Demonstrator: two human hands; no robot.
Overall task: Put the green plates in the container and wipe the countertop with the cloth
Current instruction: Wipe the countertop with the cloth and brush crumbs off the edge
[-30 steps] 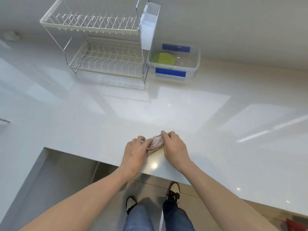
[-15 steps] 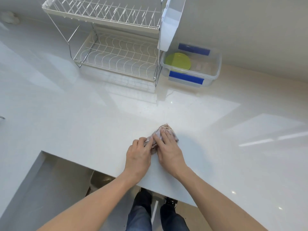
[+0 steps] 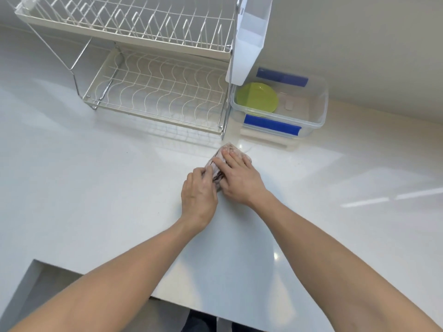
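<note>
1. The countertop (image 3: 96, 188) is a glossy white slab that fills most of the view; its near edge runs across the bottom, with a cut-out at the near left corner.
2. A two-tier wire dish rack (image 3: 153, 92) stands toward the far edge, left of centre, both tiers bare, with a white plastic holder (image 3: 251, 37) hung on its right end.
3. The container (image 3: 309, 109), clear with blue clips, sits on the countertop just right of the rack, near the far edge by the wall.
4. The green plates (image 3: 257, 98) lie flat inside the container, in its left part.
5. The right hand (image 3: 238, 178) lies palm down on the cloth, fingers nearly straight and close together, pressing it onto the countertop.
6. The left hand (image 3: 199, 195) is beside it, touching, its fingers curled onto the cloth's near left edge.
7. The cloth (image 3: 230, 149), pinkish and bunched, rests on the countertop just in front of the rack's right foot and near the container, mostly covered by the two hands.
</note>
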